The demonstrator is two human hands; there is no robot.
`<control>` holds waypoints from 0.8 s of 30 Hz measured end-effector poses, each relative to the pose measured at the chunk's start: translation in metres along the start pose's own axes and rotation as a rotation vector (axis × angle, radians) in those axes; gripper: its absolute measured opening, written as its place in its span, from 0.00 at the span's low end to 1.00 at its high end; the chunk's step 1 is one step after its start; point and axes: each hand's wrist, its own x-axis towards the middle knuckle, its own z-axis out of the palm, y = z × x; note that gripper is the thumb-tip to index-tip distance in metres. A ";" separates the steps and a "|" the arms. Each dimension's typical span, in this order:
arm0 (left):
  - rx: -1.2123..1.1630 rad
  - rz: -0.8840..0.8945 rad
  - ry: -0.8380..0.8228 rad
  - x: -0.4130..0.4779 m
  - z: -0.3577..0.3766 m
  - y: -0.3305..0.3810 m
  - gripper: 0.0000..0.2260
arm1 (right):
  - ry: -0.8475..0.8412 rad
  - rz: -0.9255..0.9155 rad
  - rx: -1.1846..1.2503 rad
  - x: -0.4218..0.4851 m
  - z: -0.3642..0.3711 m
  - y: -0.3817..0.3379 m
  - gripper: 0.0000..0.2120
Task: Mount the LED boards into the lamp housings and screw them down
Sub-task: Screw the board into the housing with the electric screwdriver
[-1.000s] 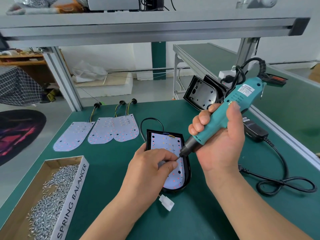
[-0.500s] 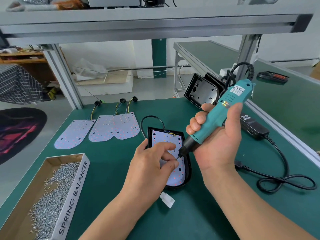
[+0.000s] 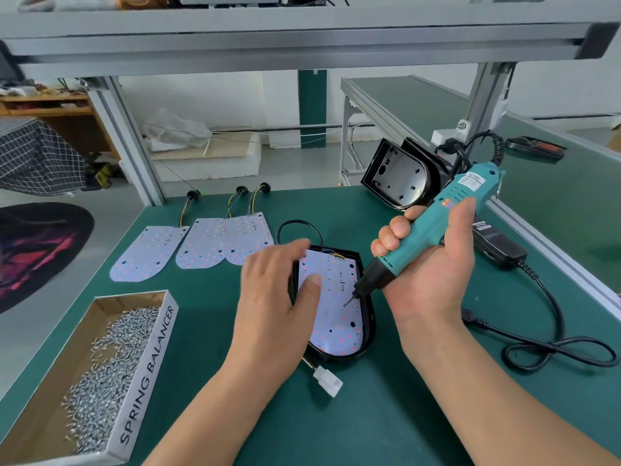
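A black lamp housing (image 3: 369, 317) lies on the green table with a white LED board (image 3: 331, 297) set inside it. My right hand (image 3: 433, 264) grips a teal electric screwdriver (image 3: 437, 223), tilted, its bit carrying a screw just over the board's right half. My left hand (image 3: 275, 290) lies flat with straight fingers over the housing's left edge, the thumb pressing on the board. Three loose LED boards (image 3: 201, 243) with wire tails lie at the back left. Empty black housings (image 3: 400, 179) lean at the back right.
An open cardboard box (image 3: 40, 391) of several silver screws stands at front left. A white connector (image 3: 327, 381) on the housing's lead lies in front of it. The screwdriver's power adapter (image 3: 497, 243) and looped black cable (image 3: 551, 351) lie at the right. A metal shelf frame (image 3: 302, 38) spans overhead.
My left hand has let go of the screw at the bit and moved left to lie flat on the housing and board. The screwdriver has stayed over the board's right half.
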 end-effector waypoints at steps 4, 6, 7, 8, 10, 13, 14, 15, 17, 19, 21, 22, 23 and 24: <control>0.136 -0.315 -0.147 0.008 0.002 -0.005 0.35 | -0.033 0.008 -0.031 -0.003 0.002 0.004 0.30; 0.192 -0.379 -0.248 0.009 0.002 -0.006 0.33 | -0.057 0.021 -0.051 -0.005 0.002 0.007 0.29; 0.160 -0.377 -0.266 0.011 0.003 -0.009 0.25 | -0.070 0.027 -0.060 -0.006 0.002 0.008 0.29; 0.111 -0.361 -0.266 0.013 0.002 -0.012 0.15 | -0.083 0.032 -0.069 -0.007 0.003 0.009 0.29; 0.046 -0.328 -0.269 0.015 0.002 -0.017 0.04 | -0.110 0.038 -0.086 -0.009 0.003 0.011 0.28; -0.016 -0.316 -0.289 0.017 0.002 -0.022 0.01 | -0.170 0.039 -0.116 -0.013 0.005 0.015 0.29; -0.024 -0.314 -0.298 0.018 0.002 -0.023 0.02 | -0.191 0.042 -0.122 -0.015 0.006 0.016 0.29; -0.029 -0.314 -0.303 0.018 0.003 -0.025 0.02 | -0.209 0.047 -0.126 -0.016 0.007 0.017 0.30; -0.040 -0.316 -0.296 0.018 0.004 -0.027 0.02 | -0.237 0.057 -0.131 -0.018 0.008 0.019 0.31; -0.053 -0.318 -0.287 0.019 0.005 -0.028 0.02 | -0.253 0.059 -0.135 -0.019 0.009 0.020 0.32; -0.056 -0.321 -0.281 0.019 0.006 -0.028 0.03 | -0.265 0.057 -0.143 -0.020 0.010 0.020 0.32; -0.057 -0.322 -0.281 0.019 0.006 -0.028 0.02 | -0.271 0.056 -0.148 -0.021 0.010 0.020 0.32; -0.056 -0.323 -0.279 0.019 0.007 -0.028 0.02 | -0.276 0.055 -0.153 -0.022 0.011 0.021 0.32; -0.058 -0.321 -0.278 0.019 0.007 -0.028 0.02 | -0.280 0.055 -0.157 -0.022 0.011 0.021 0.32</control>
